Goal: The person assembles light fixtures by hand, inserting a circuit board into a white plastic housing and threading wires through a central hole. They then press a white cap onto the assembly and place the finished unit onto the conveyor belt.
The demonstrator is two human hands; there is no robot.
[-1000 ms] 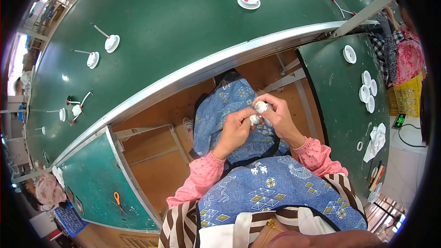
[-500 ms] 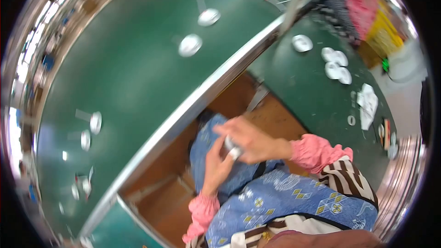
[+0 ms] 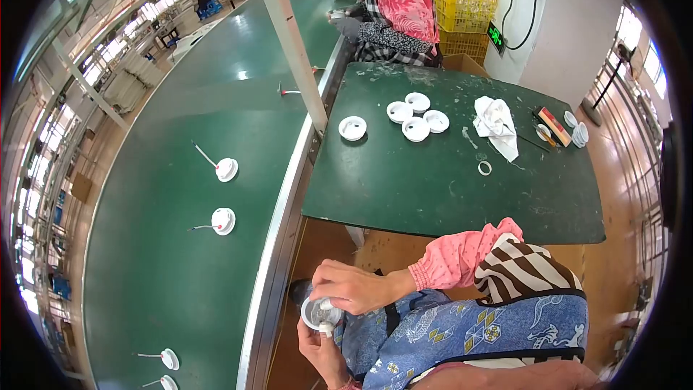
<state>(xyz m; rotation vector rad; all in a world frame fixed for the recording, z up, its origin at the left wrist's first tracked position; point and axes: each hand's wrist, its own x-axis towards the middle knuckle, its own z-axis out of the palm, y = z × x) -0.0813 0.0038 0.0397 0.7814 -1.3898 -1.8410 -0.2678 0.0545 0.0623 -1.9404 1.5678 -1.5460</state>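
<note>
Low in front of me, over my lap, I hold a white round housing (image 3: pixel 308 315) with a hollow middle that faces up. My left hand (image 3: pixel 322 358) grips it from below, the thumb on its near rim. From above, my right hand (image 3: pixel 355 287) curls its fingers over the far side and into the opening. White covers wrap the thumb tip of my left hand and a fingertip of my right. Whether something small sits inside the housing is hidden by the fingers.
A conveyor belt (image 3: pixel 166 267) runs along my left behind a metal rail (image 3: pixel 278 245), carrying white round pieces with wires (image 3: pixel 224 221). On the green table (image 3: pixel 404 195) lie several white round housings (image 3: pixel 415 129), a cloth (image 3: pixel 496 124), a ring (image 3: pixel 484 168) and a brush (image 3: pixel 553 126). A co-worker (image 3: pixel 404 0) sits ahead.
My view has turned and lifted, so the table and co-worker show more fully. Both hands still hold the white housing; its open face is now clearly visible.
</note>
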